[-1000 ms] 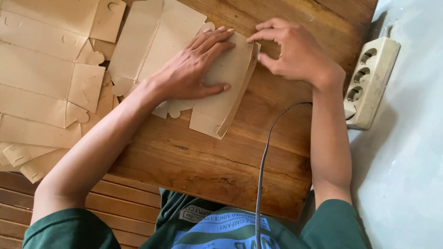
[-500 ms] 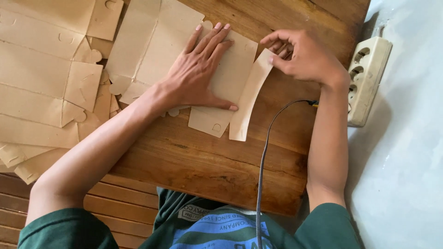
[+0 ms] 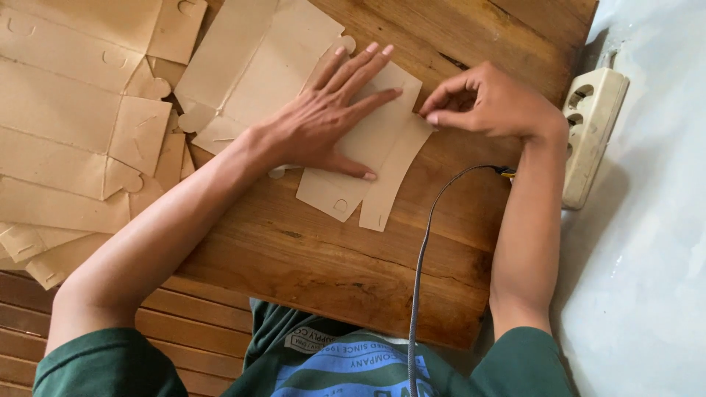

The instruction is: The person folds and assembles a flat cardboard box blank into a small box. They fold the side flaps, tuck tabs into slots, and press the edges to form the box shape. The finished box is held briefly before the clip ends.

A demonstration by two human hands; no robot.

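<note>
Two hands work one cardboard blank (image 3: pixel 368 158): left hand (image 3: pixel 323 125) presses flat upon it, fingers spread; right hand (image 3: pixel 489 103) pinches its folded flap (image 3: pixel 393 176).

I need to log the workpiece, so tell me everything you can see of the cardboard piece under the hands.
The cardboard piece is a flat, plain brown die-cut sheet, thin and matte, with creases, rounded tabs and small curved slits near its lower end. It lies slanted on the wooden table, partly over another flat sheet. A narrow side panel along its right edge is folded outward. The left hand presses flat on it with spread fingers; the right hand pinches the panel's upper end.
</note>
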